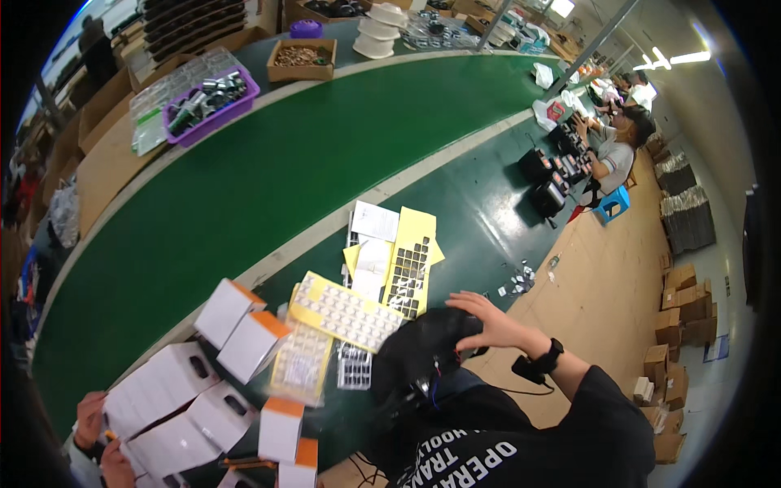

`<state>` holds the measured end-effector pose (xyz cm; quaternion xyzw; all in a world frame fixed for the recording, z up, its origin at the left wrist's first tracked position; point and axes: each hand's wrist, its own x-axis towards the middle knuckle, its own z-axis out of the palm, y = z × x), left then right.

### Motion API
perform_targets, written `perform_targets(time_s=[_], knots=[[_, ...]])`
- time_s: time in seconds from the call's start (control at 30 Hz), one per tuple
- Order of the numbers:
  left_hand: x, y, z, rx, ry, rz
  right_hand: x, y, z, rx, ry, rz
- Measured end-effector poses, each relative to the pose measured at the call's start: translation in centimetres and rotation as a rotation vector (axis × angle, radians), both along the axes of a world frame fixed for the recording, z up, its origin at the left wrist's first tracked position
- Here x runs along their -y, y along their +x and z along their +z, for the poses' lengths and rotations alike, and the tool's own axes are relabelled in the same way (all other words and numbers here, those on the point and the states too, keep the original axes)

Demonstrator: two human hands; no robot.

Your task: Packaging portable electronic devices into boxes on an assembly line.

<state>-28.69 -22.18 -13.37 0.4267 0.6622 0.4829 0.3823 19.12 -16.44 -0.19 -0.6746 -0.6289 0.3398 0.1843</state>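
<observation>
Right hand [492,321] open, fingers spread, at the right edge of a black bundle [415,342] with wires (whether they touch, I cannot tell). Left hand out of view. Just beyond the bundle, white keycaps [346,311] on yellow; black keycaps [411,268] past them. Well left of the bundle, a co-worker's hands [91,416]. Far beyond it: green belt [325,138], then purple basket [220,123].
</observation>
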Motion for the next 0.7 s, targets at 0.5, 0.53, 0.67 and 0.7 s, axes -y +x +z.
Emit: perform_targets(time_s=[0.5, 0.53, 0.67, 0.7], knots=[[1.9, 5.8, -7.2, -0.033, 0.313, 0.061, 1.7, 2.1, -10.0, -0.191, 0.539, -0.148], [0.6, 7.9, -7.0, -0.004, 0.352, 0.034, 0.9, 2.0, -10.8, -0.227, 0.561, -0.126], [-1.6, 15.2, -3.5, 0.063, 0.438, -0.094, -0.5, 3.0, -12.5, -0.258, 0.659, -0.201], [-1.6, 16.1, -2.4, 0.062, 0.447, -0.117, -0.4, 3.4, -12.6, -0.255, 0.663, -0.219]])
